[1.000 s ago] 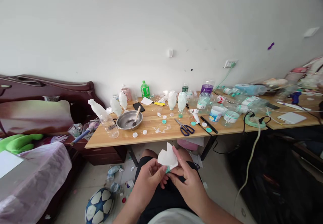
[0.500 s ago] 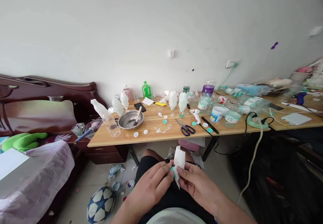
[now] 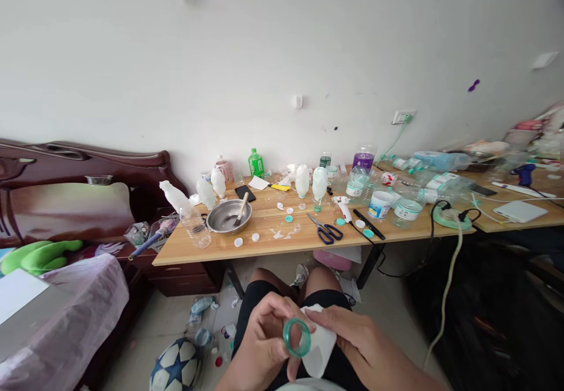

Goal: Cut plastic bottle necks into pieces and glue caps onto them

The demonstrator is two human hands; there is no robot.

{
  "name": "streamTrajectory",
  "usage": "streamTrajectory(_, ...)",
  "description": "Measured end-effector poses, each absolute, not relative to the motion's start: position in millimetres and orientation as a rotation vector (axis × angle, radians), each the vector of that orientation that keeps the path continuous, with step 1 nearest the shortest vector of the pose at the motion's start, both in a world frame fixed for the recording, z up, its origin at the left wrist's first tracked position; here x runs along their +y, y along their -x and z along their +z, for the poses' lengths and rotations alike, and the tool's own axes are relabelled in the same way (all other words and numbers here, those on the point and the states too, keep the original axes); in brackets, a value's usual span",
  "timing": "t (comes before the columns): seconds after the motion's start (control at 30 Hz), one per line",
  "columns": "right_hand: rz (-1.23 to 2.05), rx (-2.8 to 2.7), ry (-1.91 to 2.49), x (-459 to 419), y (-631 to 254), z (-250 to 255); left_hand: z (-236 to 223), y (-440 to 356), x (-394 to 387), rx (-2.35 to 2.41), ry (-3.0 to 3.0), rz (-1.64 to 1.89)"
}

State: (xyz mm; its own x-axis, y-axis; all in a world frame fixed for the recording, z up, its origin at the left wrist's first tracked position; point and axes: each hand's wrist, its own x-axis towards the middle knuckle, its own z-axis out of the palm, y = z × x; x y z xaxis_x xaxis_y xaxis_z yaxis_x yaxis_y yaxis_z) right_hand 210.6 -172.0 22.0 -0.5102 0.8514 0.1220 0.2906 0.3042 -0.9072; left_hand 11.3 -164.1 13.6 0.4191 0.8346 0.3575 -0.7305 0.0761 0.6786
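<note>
Above my lap I hold a white piece with a green ring-shaped bottle neck (image 3: pixel 296 338) at one end, its round opening turned up toward me. The white part (image 3: pixel 321 350) is flat and leaf-like, perhaps plastic covered in paper. My left hand (image 3: pixel 268 338) has its fingers and thumb around the green neck. On the other side, my right hand (image 3: pixel 359 338) pinches the white part between thumb and fingers. The table's front edge lies beyond both hands, with dark-handled scissors (image 3: pixel 325 229) and a white glue gun (image 3: pixel 342 209) on it.
On the wooden table (image 3: pixel 264 250) stand a metal bowl (image 3: pixel 220 217) with a brush (image 3: pixel 242 206), several white-covered bottle shapes (image 3: pixel 302 180), and clear bottles (image 3: pixel 408 210). A green power strip (image 3: pixel 450 217) trails a cable at right. A football (image 3: pixel 176 367) lies on the floor at left.
Both hands have turned the piece. Its green neck, mostly hidden by fingers before, now faces me, and the white part has swung from pointing up to lying lower right.
</note>
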Motion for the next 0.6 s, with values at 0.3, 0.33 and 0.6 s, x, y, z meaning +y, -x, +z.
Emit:
streamTrajectory(0.3,1.162,-1.884,1.148,-169,-205,16,9,-16,-162,0.225,-0.912,1.250)
streamTrajectory(0.33,1.132,-1.863,1.173,-168,-202,10,6,-17,-161,0.214,-0.935,1.231)
streamTrajectory(0.6,1.440,-1.522,1.127,-164,-193,-1,-9,-11,-155,0.230,-1.119,1.212)
